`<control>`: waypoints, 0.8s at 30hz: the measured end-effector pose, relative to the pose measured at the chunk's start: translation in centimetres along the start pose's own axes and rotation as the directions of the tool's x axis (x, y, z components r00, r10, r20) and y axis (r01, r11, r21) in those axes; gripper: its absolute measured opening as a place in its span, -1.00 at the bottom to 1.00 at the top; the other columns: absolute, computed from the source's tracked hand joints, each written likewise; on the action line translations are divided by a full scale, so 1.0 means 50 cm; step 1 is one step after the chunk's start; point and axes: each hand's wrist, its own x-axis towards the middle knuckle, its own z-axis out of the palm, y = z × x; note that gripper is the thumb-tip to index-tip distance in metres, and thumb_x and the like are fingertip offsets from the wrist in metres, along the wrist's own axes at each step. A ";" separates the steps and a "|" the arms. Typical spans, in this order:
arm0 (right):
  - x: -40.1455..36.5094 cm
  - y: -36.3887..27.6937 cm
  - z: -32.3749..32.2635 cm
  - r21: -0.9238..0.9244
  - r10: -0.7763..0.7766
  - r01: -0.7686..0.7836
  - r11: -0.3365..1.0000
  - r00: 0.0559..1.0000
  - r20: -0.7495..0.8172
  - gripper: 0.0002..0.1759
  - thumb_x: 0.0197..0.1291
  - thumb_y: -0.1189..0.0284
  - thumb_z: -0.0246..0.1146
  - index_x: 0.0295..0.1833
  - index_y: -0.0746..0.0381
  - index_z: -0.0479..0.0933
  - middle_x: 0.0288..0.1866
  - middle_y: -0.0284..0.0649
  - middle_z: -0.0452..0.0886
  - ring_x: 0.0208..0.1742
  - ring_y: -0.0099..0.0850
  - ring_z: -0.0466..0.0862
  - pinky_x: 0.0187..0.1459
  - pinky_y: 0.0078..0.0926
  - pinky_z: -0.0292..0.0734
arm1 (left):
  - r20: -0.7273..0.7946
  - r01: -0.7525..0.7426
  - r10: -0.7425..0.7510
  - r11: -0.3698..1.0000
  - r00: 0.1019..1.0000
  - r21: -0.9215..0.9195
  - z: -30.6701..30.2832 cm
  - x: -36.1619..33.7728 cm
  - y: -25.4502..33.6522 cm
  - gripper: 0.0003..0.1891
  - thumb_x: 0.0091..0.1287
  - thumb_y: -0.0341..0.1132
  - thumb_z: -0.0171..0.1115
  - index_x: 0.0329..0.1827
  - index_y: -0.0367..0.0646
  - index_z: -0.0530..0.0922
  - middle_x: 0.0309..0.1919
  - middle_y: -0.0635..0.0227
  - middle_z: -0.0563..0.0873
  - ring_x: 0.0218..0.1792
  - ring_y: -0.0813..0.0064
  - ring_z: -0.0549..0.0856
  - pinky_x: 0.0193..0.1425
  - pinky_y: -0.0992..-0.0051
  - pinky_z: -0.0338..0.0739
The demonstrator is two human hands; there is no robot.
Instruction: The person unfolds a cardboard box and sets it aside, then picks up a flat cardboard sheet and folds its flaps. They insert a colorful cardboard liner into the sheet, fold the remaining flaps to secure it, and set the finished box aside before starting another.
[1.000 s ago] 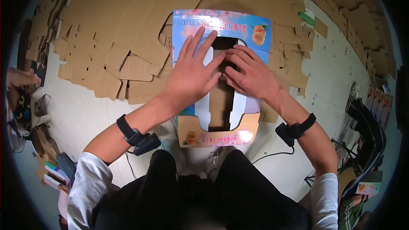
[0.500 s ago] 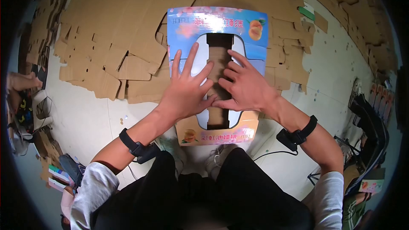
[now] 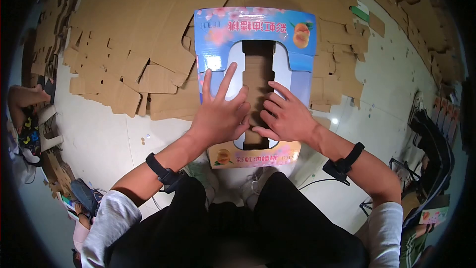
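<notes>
Peach-print carton blank (image 3: 255, 30) lies flat on the pale floor (image 3: 99, 134), at twelve o'clock from a seated person's knees. Its blue panel with printed peaches is at the far end and an orange strip at the near end. The left hand (image 3: 220, 114) presses palm-down on the white flap at nine o'clock of the carton's central cut-out, fingers splayed and gripping nothing. The right hand (image 3: 285, 116) lies just beside it at three o'clock, its fingers flat, loosely spread and likewise grasping nothing. A black wrist strap (image 3: 161, 171) circles each forearm. Plain brown cardboard blanks (image 3: 139, 34) cover the floor from nine to two o'clock around the carton. Another person's arm (image 3: 25, 97) shows at the far nine o'clock edge.
</notes>
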 end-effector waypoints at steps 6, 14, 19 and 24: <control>0.002 0.007 0.006 0.036 -0.053 0.054 0.998 0.998 -0.041 -0.49 0.31 0.04 0.42 -0.52 0.23 0.67 -0.46 -0.28 0.53 -0.13 -0.28 0.61 0.60 -0.05 0.43 | 0.017 -0.017 0.017 0.999 1.000 -0.049 -0.003 0.001 -0.002 -0.84 0.28 -0.22 0.40 -0.36 -0.06 0.64 0.15 0.27 0.56 0.76 -0.01 0.21 0.65 -0.60 0.00; 0.002 0.007 -0.001 0.012 -0.058 0.059 0.998 0.998 -0.037 -0.53 0.33 0.13 0.41 -0.52 0.24 0.68 -0.47 -0.27 0.58 -0.10 -0.28 0.64 0.57 -0.17 0.45 | -0.024 -0.012 0.011 0.998 1.000 -0.055 -0.002 0.003 0.002 -0.84 0.25 -0.23 0.45 -0.37 -0.06 0.66 0.16 0.28 0.62 0.73 0.01 0.28 0.68 -0.51 0.04; -0.003 0.010 -0.014 -0.065 -0.090 0.086 0.994 0.993 -0.071 -0.58 0.27 0.21 0.43 -0.57 0.24 0.65 -0.50 -0.26 0.58 -0.11 -0.27 0.65 0.52 -0.19 0.51 | -0.134 -0.065 0.040 0.980 0.990 -0.187 -0.007 -0.007 -0.013 -0.76 0.21 -0.40 0.43 -0.05 -0.07 0.73 0.32 0.22 0.66 0.62 0.02 0.44 0.67 -0.19 0.32; -0.089 0.088 -0.095 -0.217 0.020 -0.038 0.975 0.996 -0.083 -0.65 0.10 0.34 0.49 -0.64 0.25 0.60 -0.55 -0.25 0.54 -0.18 -0.25 0.63 0.43 -0.12 0.61 | -0.293 0.081 -0.147 0.971 0.945 -0.226 -0.004 -0.028 -0.077 -0.50 0.22 -0.53 0.35 0.29 -0.08 0.69 0.42 0.05 0.59 0.49 -0.09 0.55 0.58 -0.07 0.47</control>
